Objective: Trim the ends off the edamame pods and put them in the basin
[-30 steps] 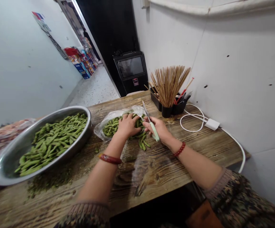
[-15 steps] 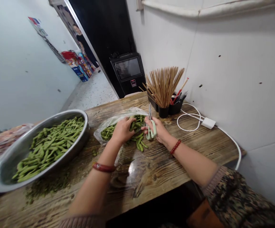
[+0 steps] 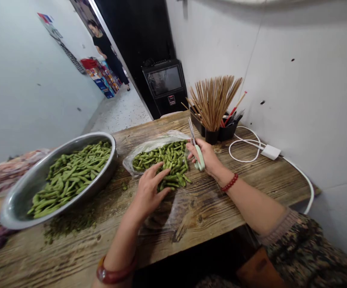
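My right hand [image 3: 205, 158] grips pale green scissors [image 3: 199, 157], their metal blades pointing up and away from me. Close by on its left lies a pile of green edamame pods [image 3: 170, 156], spilling from a clear plastic bag [image 3: 137, 150]. My left hand [image 3: 151, 190] hovers at the near edge of that pile, fingers spread, with nothing seen in it. Farther left, a large oval metal basin [image 3: 11, 212] holds many more pods [image 3: 71, 176].
Green trimmings [image 3: 71, 226] litter the wooden table [image 3: 203, 216] beside the basin. Wooden skewers [image 3: 217, 102] stand in a black holder at the back, with a white cable and adapter [image 3: 271, 152] to their right. A person [image 3: 105, 48] stands in the doorway.
My left hand has drawn back toward me from the pods, its fingers opening out. My right hand still holds the scissors, now turned a little. The view has shifted slightly.
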Tool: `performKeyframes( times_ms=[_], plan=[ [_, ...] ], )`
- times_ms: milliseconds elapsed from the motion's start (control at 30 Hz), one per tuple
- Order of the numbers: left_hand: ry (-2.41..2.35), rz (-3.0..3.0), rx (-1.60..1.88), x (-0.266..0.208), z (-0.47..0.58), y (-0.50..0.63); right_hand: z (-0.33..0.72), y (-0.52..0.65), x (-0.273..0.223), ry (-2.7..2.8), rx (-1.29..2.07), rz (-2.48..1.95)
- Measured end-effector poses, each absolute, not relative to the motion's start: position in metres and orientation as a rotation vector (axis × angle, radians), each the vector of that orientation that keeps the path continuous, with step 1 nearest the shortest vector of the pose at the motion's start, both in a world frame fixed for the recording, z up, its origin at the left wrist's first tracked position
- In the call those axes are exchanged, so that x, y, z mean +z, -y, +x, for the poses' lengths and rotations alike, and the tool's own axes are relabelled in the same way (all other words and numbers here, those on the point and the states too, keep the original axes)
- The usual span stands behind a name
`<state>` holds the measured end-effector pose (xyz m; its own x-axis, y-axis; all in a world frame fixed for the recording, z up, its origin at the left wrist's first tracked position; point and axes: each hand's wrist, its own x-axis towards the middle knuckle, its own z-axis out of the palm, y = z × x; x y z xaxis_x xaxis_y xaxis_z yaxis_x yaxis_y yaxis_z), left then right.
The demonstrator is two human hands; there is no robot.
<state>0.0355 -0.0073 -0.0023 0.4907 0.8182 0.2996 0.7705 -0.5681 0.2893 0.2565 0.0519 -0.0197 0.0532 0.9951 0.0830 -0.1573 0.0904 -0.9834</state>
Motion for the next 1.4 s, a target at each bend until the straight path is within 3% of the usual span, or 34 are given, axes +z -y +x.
performKeyframes(
  times_ms=[133,333,633,800,1067,1267,1400],
  plan=[
    [-1.533,2.404,0.843,0.006,0.033,0.023,0.265,-0.051,-0.015,1.368,0.9,-1.134],
    [-1.446,2.463,0.376,0.006,0.046,0.029,0.284,-0.045,-0.002,1.95,0.277,-1.339],
    [-1.465,2.471,0.486,-0.009,0.043,-0.006,0.301,-0.043,0.009,1.849,0.024,-1.445],
    [-1.457,2.358,0.617,-0.015,0.034,-0.014,0.286,-0.037,0.012,1.724,0.173,-1.122],
    [-1.561,1.739,1.101,-0.013,0.014,-0.013,0.242,-0.014,-0.005,1.71,0.911,-0.873],
    [-1.555,2.137,0.954,-0.01,0.009,-0.012,0.236,-0.013,-0.01,1.561,1.289,-0.911],
    [-1.498,2.314,0.709,-0.013,0.006,-0.01,0.236,-0.014,-0.009,1.537,1.312,-0.93]
  ],
)
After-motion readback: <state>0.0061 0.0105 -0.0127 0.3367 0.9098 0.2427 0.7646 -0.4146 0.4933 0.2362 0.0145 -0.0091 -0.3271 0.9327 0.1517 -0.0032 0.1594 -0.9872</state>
